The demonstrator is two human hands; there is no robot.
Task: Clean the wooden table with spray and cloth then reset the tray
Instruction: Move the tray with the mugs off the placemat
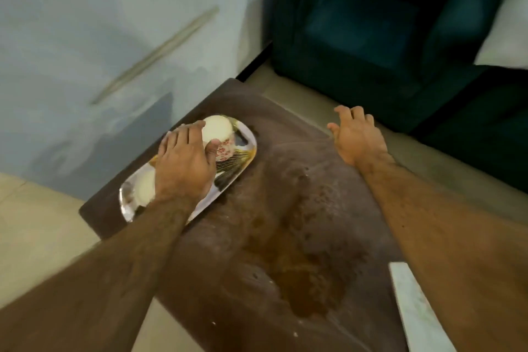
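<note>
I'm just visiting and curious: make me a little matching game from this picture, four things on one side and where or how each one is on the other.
Things:
1. left hand
2. right hand
3. brown spill
4. sofa

States or places:
A. dark teal, beyond the table's far corner
B. open, fingers spread above the table's right edge
C. spread across the middle of the wooden table
D. curled round an upturned cup on the silver tray

Pairs: 1-D, 2-B, 3-C, 4-A

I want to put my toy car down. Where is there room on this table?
The far strip of the wooden table, between the tray and the right hand, is bare. The middle holds a brown spill. The left side is crowded: the left hand grips a cup.
</note>
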